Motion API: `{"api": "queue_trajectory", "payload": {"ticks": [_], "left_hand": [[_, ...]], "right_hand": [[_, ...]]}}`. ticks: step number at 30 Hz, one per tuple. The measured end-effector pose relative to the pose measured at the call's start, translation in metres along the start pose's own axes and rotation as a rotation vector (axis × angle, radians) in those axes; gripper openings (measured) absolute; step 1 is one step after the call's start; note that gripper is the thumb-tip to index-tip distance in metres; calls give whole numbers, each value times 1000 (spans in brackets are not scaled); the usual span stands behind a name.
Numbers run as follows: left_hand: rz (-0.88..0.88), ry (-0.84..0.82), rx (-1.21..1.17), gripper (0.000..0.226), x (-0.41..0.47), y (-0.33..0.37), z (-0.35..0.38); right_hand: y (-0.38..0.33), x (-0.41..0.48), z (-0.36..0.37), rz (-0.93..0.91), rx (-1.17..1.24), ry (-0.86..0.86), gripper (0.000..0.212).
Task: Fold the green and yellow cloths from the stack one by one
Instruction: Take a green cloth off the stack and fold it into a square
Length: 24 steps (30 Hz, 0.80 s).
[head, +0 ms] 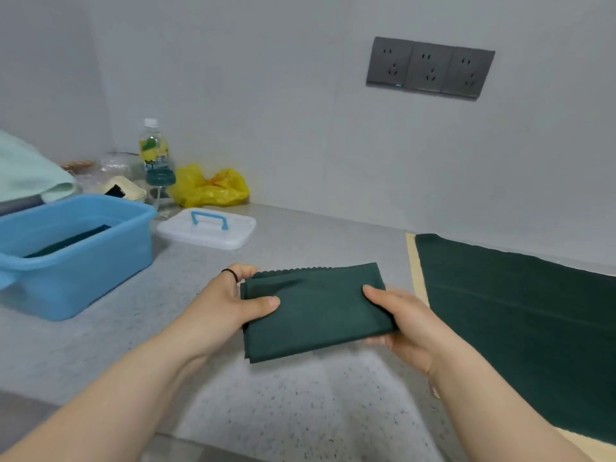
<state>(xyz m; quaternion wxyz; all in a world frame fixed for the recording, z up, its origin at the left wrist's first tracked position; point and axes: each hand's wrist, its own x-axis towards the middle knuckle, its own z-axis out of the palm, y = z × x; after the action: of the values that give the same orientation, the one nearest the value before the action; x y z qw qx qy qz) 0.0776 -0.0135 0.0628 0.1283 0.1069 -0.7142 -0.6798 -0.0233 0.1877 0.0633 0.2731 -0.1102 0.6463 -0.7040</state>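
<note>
A dark green cloth (pixel 316 311), folded into a small rectangle, is held just above the grey speckled counter (pixel 300 411). My left hand (pixel 230 301) grips its left edge, thumb on top and fingers underneath. Its right edge is pinched by my right hand (pixel 400 318) in the same way. To the right lies the stack (pixel 520 321), with a flat dark green cloth on top and a yellow cloth edge (pixel 415 265) showing beneath it.
A blue plastic tub (pixel 76 261) at the left holds a dark green cloth. Behind it are a white lidded box with a blue handle (pixel 206 228), a drink bottle (pixel 154 151), a yellow plastic bag (pixel 210 188) and a pale green towel (pixel 30 171). Wall sockets (pixel 430 68) sit above.
</note>
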Motion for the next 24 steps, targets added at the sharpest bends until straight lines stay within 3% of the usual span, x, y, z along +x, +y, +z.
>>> {"api": "queue_trajectory", "payload": {"ticks": [3, 7, 12, 18, 24], "left_hand": [[-39, 22, 126, 32, -1, 0, -39], [-83, 52, 270, 8, 3, 11, -99], [24, 265, 432, 16, 15, 37, -156], [170, 564, 525, 19, 20, 67, -220], [127, 753, 682, 16, 16, 65, -266]], "right_hand": [[-12, 25, 38, -81, -224, -5, 17], [-30, 60, 96, -203, -426, -64, 15], [-59, 97, 163, -294, -530, -142, 13], [-94, 143, 248, -567, -526, -174, 17], [-83, 178, 310, -617, -622, -245, 22]]}}
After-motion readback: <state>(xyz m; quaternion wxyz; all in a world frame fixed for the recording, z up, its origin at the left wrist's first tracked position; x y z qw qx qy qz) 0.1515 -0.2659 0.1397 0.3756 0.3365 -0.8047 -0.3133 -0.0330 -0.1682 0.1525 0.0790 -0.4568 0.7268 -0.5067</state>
